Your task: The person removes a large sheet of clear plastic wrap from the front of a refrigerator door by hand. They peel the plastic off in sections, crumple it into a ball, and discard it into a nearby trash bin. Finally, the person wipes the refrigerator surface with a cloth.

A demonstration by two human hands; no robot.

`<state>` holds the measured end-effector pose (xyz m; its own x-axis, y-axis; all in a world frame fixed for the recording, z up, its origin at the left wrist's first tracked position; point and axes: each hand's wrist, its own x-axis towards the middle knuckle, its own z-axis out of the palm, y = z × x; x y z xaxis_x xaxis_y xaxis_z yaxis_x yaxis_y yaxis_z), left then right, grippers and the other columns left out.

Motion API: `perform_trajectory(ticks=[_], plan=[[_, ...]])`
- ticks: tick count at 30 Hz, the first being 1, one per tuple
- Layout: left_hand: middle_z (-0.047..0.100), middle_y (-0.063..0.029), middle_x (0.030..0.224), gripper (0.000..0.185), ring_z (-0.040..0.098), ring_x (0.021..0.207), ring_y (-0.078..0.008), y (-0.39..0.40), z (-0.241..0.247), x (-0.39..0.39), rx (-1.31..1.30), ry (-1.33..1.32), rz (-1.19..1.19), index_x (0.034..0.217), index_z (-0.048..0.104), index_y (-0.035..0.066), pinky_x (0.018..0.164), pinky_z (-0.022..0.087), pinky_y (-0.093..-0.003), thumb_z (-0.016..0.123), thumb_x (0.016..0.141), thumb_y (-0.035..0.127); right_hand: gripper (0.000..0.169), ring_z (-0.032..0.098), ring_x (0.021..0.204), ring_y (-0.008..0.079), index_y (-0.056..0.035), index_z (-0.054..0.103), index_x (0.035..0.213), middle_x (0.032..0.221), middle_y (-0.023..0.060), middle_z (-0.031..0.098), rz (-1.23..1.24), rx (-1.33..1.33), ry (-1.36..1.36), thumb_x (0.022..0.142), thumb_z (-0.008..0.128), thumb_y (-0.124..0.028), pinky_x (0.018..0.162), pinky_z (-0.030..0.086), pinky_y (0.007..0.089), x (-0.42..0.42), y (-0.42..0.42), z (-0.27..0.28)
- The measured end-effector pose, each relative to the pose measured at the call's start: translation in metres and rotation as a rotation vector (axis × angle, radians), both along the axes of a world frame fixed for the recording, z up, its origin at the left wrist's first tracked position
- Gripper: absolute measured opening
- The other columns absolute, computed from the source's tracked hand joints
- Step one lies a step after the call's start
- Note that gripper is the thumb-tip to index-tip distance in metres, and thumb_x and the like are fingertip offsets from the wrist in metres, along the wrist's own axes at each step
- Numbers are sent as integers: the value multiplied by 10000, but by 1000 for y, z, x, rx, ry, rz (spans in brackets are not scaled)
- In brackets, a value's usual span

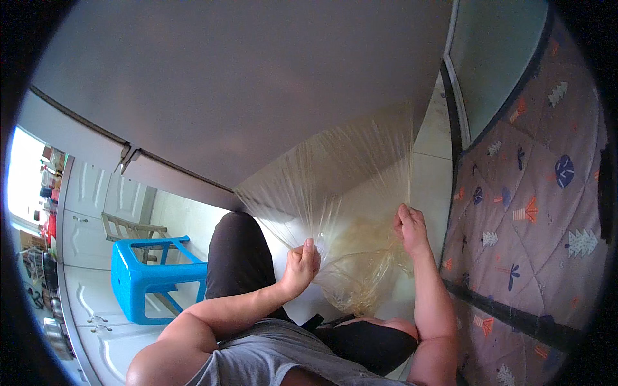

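Observation:
A thin, clear yellowish plastic sheet is stretched in front of me, with folds fanning out from both hands. My left hand grips it near the middle of the view, thumb on top. Farther right, my right hand is closed on another part of the same plastic. The far side of the plastic lies against the lower edge of a large grey panel of a tall appliance or cabinet; how it is fixed there I cannot tell. Its loose part hangs bunched between my knees.
A blue plastic stool and a wooden stool or rack are at the left, before white kitchen cabinets. A quilted patterned cover lies on the right, beside a pale panel. Light floor tiles show between.

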<state>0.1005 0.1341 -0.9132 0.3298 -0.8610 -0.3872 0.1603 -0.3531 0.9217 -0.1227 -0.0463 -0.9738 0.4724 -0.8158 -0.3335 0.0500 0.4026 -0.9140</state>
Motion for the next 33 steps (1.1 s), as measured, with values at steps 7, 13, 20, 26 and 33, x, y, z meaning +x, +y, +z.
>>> perform_trajectory(ticks=[7, 13, 20, 26, 33], plan=[[541, -79, 707, 371, 560, 701, -220, 10, 13, 8, -96, 512, 87, 880, 492, 75, 665, 453, -353, 446, 943, 438, 516, 574, 630, 177, -43, 563, 936, 735, 49, 583, 214, 186, -413, 888, 471, -548, 496, 442, 312, -16, -40, -30], [486, -150, 1238, 565, 493, 1120, -278, 24, 24, 12, -159, 321, 117, 1294, 312, 149, 932, 376, -422, 616, 867, 357, 704, 594, 979, 327, -67, 413, 1304, 1180, 171, 555, 276, 410, -515, 865, 424, -618, 717, 506, 496, -26, -90, -5], [324, -101, 1396, 886, 382, 1229, -263, 12, 29, 47, -180, 221, 192, 1410, 205, 146, 957, 343, -401, 755, 744, 342, 592, 585, 979, 284, -107, 420, 1291, 1238, 119, 525, 10, 37, -317, 872, 534, -511, 774, 477, 431, 6, -172, 2], [316, -115, 1415, 935, 299, 1279, -235, 35, 29, 32, 220, 134, -86, 1423, 216, 23, 1062, 202, -377, 713, 757, 450, 370, 544, 708, 119, -116, 569, 969, 843, 5, 609, 41, 33, -198, 862, 590, -469, 585, 401, 279, 65, -172, 47], [419, -176, 1345, 892, 347, 1274, -250, -29, 58, 72, -204, 23, 322, 1357, 268, -67, 1090, 165, -382, 704, 772, 447, 282, 460, 533, 73, -125, 575, 730, 616, -22, 529, -68, -77, -59, 872, 619, -364, 455, 347, 236, 78, -148, 80]])
